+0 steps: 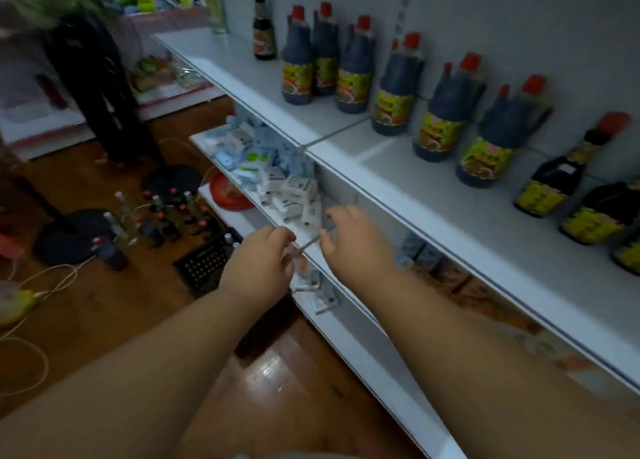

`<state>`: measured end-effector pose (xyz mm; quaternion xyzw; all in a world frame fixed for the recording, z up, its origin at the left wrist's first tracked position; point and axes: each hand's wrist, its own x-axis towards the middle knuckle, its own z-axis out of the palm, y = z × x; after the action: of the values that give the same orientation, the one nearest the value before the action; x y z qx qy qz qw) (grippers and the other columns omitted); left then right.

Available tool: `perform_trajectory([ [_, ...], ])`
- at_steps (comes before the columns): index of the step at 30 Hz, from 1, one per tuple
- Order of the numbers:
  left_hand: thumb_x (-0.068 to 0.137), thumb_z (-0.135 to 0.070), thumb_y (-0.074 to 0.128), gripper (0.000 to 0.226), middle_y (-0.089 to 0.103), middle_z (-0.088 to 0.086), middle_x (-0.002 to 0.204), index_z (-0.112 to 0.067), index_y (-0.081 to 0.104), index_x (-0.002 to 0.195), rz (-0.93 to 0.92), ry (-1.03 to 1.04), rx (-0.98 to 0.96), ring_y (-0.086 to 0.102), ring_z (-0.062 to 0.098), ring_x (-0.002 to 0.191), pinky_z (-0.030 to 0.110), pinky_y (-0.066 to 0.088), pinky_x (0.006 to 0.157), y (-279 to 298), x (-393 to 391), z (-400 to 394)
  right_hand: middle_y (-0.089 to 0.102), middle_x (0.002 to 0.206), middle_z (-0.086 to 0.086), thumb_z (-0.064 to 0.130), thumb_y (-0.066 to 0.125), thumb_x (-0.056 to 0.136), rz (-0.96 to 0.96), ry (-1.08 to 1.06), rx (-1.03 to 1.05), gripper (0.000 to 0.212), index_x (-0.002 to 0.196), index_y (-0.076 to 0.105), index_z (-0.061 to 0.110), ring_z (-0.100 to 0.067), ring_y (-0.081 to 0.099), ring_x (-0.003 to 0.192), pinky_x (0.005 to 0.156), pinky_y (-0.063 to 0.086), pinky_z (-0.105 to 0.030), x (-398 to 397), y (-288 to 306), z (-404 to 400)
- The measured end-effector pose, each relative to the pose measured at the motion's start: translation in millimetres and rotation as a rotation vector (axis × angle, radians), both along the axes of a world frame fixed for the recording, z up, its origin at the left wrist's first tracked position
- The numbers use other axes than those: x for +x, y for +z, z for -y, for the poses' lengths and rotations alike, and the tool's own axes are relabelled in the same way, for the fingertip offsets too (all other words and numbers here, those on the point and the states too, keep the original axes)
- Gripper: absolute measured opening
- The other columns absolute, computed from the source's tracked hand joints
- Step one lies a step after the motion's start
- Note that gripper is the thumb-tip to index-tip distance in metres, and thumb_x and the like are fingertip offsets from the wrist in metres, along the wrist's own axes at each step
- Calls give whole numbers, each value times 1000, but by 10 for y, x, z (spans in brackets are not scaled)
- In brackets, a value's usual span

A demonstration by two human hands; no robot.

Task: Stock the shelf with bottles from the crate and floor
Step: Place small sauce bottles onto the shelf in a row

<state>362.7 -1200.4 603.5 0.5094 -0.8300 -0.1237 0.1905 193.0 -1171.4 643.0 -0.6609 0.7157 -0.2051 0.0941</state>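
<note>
Forearms: both of mine reach forward from the near edge, bare, converging over the lower shelf lip.
Left hand [258, 261]: fingers curled inward, tips near a small pale, blurred item at the shelf edge; I cannot tell whether they pinch it.
Right hand [353, 242]: fingers spread and loosely bent, palm down, holding nothing I can see; fingertips hover by the lower shelf front.
Top shelf [398, 168]: white, running from far left to near right.
Large dark bottles [388, 88]: upright on the top shelf toward its back, long axis vertical, red caps up, yellow labels facing me, ranked in a row along the shelf.
Slim dark bottle [264, 26]: upright at the far end of that row, red cap up.
Squat dark bottles [554, 178]: at the right end of the row, yellow labels, caps up, leaning in this wide view.
Floor bottles [166, 216]: a cluster standing upright on the wooden floor, left of the shelving, caps up; some clear, some dark.
Crate [204, 264]: black, on the floor just left of my left hand, bottle caps showing inside.
Small boxes [270, 168]: white and blue, heaped on the middle shelf.
Person [93, 78]: dark trousers, standing far left.
</note>
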Motion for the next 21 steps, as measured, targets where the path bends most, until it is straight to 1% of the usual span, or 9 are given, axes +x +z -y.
perform_trajectory([
  [4,89,-22,59,27,59,3,107,-17,60,116,116,66,17,55,25,100,40,50,79,-64,1065,301,54,124,-12,33,55,93,-3,85,75,38,125,54,12,-32,54,111,90,48,-45,1035,-187,435],
  [7,90,-26,59,27,58,0,105,-20,59,116,165,110,85,55,21,100,39,51,80,-144,1550,570,52,123,-11,36,57,92,-46,114,125,42,126,51,14,-32,51,112,90,47,-43,1474,-250,727],
  [13,92,-29,56,29,55,-2,108,-23,56,120,172,117,188,54,20,102,37,51,81,-438,1825,1257,49,123,-9,39,58,91,-95,140,226,44,128,49,16,-32,51,112,90,47,-42,1691,-576,1438],
  [16,92,-30,56,33,55,-2,110,-24,53,124,230,106,229,53,20,103,38,52,81,-498,1903,1617,46,126,-8,42,60,90,-105,163,288,47,129,47,18,-32,51,114,89,48,-43,1761,-706,1871],
  [21,90,-32,56,36,53,-2,107,-25,51,125,326,19,267,53,20,100,38,52,78,-485,2162,2291,44,131,-9,40,60,91,-57,153,385,50,133,44,19,-31,47,120,93,47,-43,2034,-810,2549],
])
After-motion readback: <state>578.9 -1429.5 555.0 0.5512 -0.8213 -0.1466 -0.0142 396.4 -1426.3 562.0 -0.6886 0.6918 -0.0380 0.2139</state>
